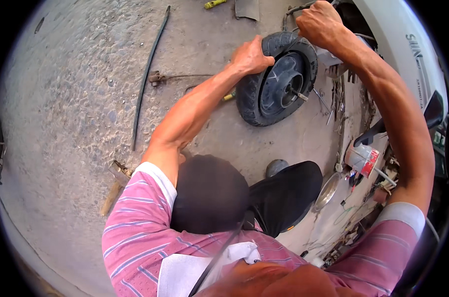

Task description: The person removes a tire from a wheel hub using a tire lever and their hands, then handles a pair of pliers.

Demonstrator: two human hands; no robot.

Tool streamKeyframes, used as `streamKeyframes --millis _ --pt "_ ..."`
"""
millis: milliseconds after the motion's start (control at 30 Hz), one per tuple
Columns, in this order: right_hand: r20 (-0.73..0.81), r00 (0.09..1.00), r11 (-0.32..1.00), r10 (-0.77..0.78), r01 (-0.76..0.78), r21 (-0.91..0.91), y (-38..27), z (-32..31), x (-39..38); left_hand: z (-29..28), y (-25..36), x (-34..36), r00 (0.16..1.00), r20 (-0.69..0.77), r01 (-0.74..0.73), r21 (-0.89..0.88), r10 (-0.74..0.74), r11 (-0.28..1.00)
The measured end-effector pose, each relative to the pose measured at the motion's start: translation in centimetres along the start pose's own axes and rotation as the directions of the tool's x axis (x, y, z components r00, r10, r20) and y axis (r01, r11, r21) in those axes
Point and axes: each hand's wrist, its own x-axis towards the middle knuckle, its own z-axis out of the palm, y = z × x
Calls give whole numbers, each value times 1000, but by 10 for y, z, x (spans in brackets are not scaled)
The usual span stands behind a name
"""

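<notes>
A black tyre [250, 101] on a dark wheel hub [277, 84], with an axle sticking out of its middle, is tilted on the concrete at the upper middle. My left hand [251, 57] is closed round the tyre's upper left edge, thumb toward the rim. Above the tyre, my right hand [317, 24] makes a fist; a dark, thin length runs from near it to the rim, but what it grips is unclear. Thin metal rods [323, 101] lie right of the wheel, and a yellow-handled tool [229, 95] is partly hidden behind my left forearm.
A white vehicle body [402, 39] lines the right side, with a red-and-white can [360, 159], metal bowl [328, 190] and scattered parts below it. A long dark bar [148, 74], hammer [120, 173] and yellow tool [214, 3] lie on the ground. My bent knees fill the lower middle.
</notes>
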Motion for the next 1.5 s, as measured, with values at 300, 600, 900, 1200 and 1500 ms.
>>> streamKeyframes --millis 300,600,900,1200,1500 --pt "59 977 978 205 -208 36 -48 20 -35 7 1 7 999 -49 19 19 -18 1000" --pt "280 956 967 87 -149 208 -8 2 -14 -6 11 3 989 19 144 -2 -144 990" --pt "759 621 333 -194 -687 647 33 9 -48 2 -6 0 997 -37 69 -75 -72 995" --pt "659 706 16 260 -685 728 -106 37 -130 -11 -15 -26 996 -86 -5 -90 -2 996" --pt "662 464 -533 588 -394 749 -296 50 -85 -5 -30 -38 950 -235 -219 -35 205 975"
